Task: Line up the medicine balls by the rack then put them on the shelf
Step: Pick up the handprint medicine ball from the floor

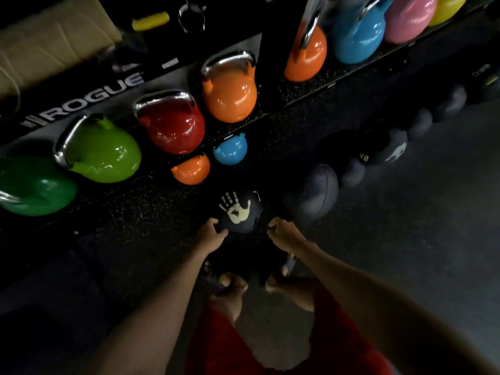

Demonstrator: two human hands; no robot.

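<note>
A black medicine ball (pixel 239 212) with a pale handprint logo sits on the floor at the foot of the rack. My left hand (pixel 211 234) touches its left near side with curled fingers. My right hand (pixel 282 231) is at its right near side, fingers curled, a small gap showing between them and the ball. Several more dark medicine balls form a row along the rack base to the right: a large one (pixel 316 192), a smaller one (pixel 353 173), one with a white logo (pixel 392 150), and others (pixel 450 102) farther off.
The black rack shelves (pixel 305 85) carry coloured kettlebells: green (pixel 100 152), red (pixel 173 123), orange (pixel 230 90), blue (pixel 357 33), pink (pixel 408 17). A lower shelf holds small orange (pixel 190 170) and blue (pixel 230 150) ones. My bare knees and red shorts (pixel 221 345) are below. Grey floor (pixel 419 226) spreads right.
</note>
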